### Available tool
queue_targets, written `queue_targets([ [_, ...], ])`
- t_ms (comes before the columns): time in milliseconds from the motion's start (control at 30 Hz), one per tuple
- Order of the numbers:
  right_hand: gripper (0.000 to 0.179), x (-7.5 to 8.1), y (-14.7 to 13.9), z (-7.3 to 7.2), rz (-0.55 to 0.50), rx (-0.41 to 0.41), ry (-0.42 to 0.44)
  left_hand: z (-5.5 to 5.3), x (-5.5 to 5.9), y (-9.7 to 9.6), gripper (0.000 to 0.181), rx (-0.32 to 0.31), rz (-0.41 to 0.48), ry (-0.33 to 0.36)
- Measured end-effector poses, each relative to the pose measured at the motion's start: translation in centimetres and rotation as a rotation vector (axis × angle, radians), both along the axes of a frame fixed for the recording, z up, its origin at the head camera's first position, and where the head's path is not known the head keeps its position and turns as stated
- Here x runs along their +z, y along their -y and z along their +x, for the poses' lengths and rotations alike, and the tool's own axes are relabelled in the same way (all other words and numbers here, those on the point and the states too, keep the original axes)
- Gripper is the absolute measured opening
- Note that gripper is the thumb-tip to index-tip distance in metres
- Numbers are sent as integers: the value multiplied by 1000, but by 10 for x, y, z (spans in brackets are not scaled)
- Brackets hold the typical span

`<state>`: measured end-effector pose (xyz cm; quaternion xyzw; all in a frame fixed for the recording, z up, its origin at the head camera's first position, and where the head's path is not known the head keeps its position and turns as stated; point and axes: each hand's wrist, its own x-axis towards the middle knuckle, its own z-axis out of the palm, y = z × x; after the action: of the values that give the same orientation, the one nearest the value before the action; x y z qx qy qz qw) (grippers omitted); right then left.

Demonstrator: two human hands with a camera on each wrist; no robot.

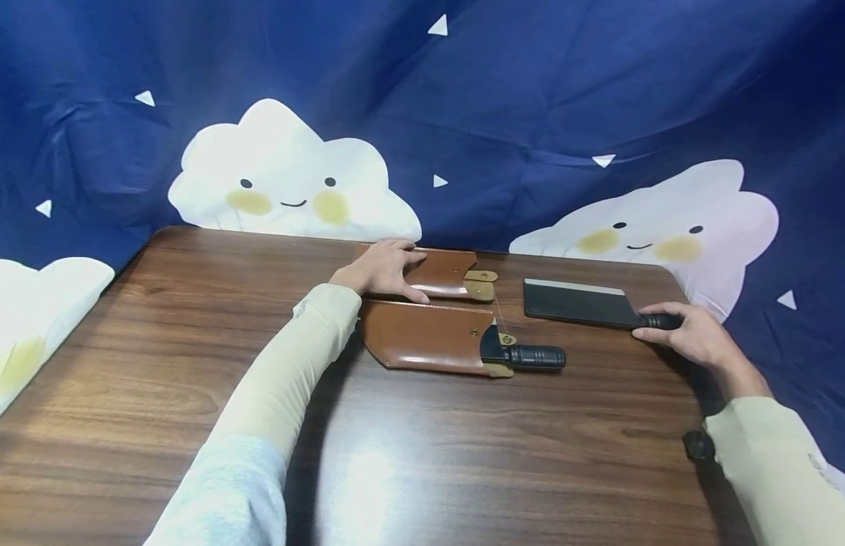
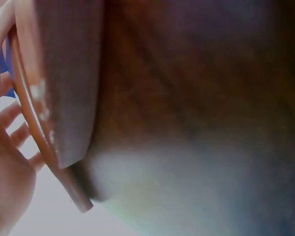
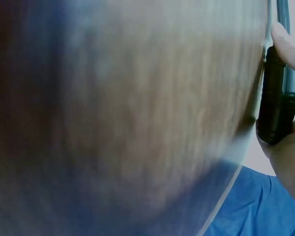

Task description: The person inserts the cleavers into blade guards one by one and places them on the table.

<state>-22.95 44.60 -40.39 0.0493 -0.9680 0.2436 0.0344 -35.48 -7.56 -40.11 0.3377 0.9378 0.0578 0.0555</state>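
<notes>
Presently my right hand (image 1: 695, 335) grips the black handle of a cleaver (image 1: 576, 305), thumb and fingers closed about it near the far right corner of the wooden surface (image 1: 532, 455). Its broad dark blade points left, with a pale strip along the far edge; I cannot tell whether the blade touches the wood.

My left hand (image 1: 384, 271) rests on the farther of 2 brown sheaths, its fingers spread rather than clenched: the thumb reaches the near side, the other fingers the far side. That farther sheath (image 1: 446, 273) lies by the back edge, its mouth and 2 tan tabs facing the cleaver, a gap between them. Just beside it, closer to me, lies the nearer sheath (image 1: 422, 339), holding a 2nd knife whose black handle (image 1: 535, 357) sticks out to the right. A thin thread (image 1: 501, 309) runs between the 2 mouths.

Both my forearms wear pale sleeves (image 1: 286, 379). Behind the surface hangs a dark blue cloth (image 1: 518, 91) printed with smiling white clouds (image 1: 293, 171) and small white triangles (image 1: 439, 26). My left wrist view is mostly blurred wood.
</notes>
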Motion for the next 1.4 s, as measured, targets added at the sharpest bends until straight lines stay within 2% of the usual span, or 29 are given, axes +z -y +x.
queue_targets([
  [200, 51, 3, 1, 0, 6, 1, -6, 0, 3, 3, 90, -10, 31, 9],
  [433, 49, 1, 2, 3, -10, -14, -21, 1, 4, 2, 79, -15, 107, 2],
  [733, 44, 8, 7, 6, -25, -14, -78, 5, 4, 3, 81, -21, 111, -46],
  [1000, 43, 13, 15, 8, -45, -33, -110, 7, 6, 2, 81, -85, 113, -145],
  [1200, 42, 16, 22, 9, -105, -37, -130, 9, 6, 4, 84, -83, 119, -182],
  [1400, 38, 17, 26, 14, -117, -50, -174, 11, 6, 6, 85, -76, 140, -213],
])
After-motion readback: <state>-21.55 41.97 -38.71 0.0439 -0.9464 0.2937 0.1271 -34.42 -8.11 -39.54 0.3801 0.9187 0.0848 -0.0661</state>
